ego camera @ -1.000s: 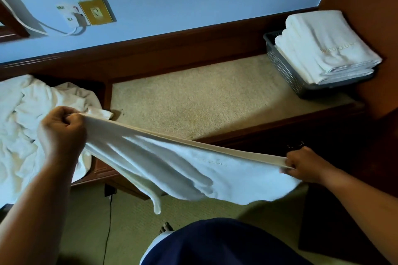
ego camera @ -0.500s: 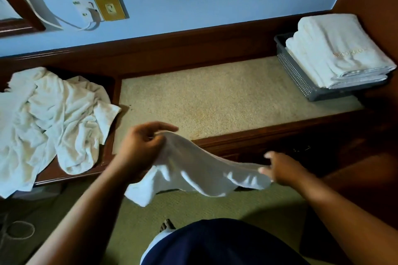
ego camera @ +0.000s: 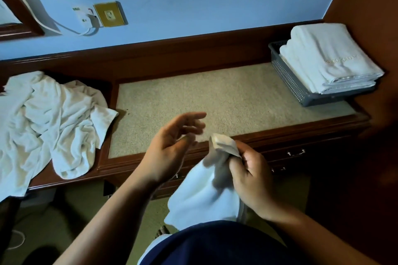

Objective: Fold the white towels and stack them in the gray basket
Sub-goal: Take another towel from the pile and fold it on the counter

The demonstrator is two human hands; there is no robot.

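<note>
A white towel (ego camera: 204, 196) hangs doubled over in front of the wooden counter, its two corners pinched together in my right hand (ego camera: 249, 176). My left hand (ego camera: 172, 146) hovers just left of those corners, fingers spread and relaxed, holding nothing. A heap of crumpled white towels (ego camera: 49, 122) lies on the counter's left end. At the far right stands the gray basket (ego camera: 288, 82), filled with folded white towels (ego camera: 331, 58) stacked above its rim.
The beige carpeted counter top (ego camera: 215, 97) stretches between the heap and the basket, with a dark wooden edge (ego camera: 280, 137) and drawer handles below. A wall socket with a white cable (ego camera: 90, 21) sits on the blue wall. A brown wall closes the right side.
The towel was stretched wide between both hands. My hands came together, the left passed its corner to the right and let go, and the towel now hangs from my right hand.
</note>
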